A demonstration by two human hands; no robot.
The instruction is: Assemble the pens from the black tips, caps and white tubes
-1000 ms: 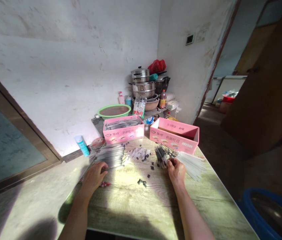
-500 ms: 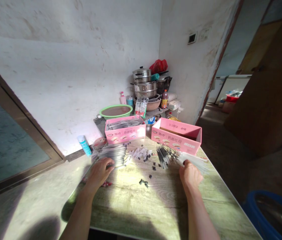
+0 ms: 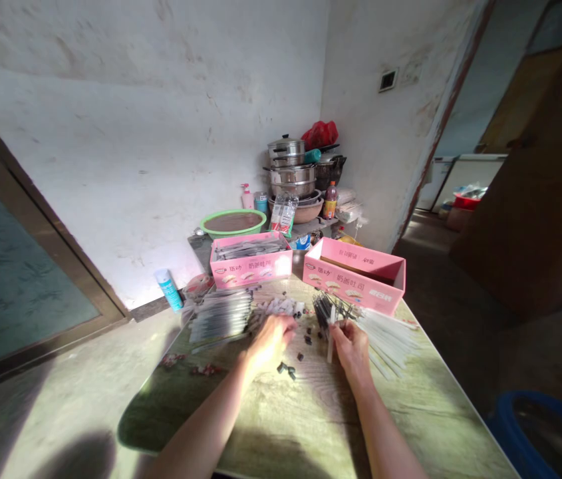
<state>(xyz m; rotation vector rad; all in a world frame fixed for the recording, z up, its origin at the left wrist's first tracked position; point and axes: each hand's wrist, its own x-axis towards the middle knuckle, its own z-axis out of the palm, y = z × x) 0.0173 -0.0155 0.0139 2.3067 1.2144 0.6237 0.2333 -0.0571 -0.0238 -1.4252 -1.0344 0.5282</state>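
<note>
My left hand (image 3: 271, 340) is over the near edge of a pile of small whitish pieces (image 3: 281, 305), its fingers stretched to the right and a little blurred. I see nothing held in it. My right hand (image 3: 353, 349) pinches a slim white tube (image 3: 331, 342), which stands nearly upright. Behind that hand lie thin black-and-clear sticks (image 3: 321, 311). To its right a bundle of long translucent white tubes (image 3: 388, 342) is fanned out. Small black caps (image 3: 286, 370) are scattered between the hands. A stack of finished-looking clear sticks (image 3: 221, 318) lies at the left.
A pink box (image 3: 251, 269) filled with grey sticks and another pink box (image 3: 355, 289) stand at the table's back edge. Behind them are a green-rimmed basin (image 3: 233, 231) and stacked steel pots (image 3: 290, 178). A blue-rimmed tub (image 3: 505, 426) stands at the lower right.
My left hand has moved right from the stack of sticks to the pile of whitish pieces. My right hand has moved left from the fanned tubes, now with a white tube pinched in it.
</note>
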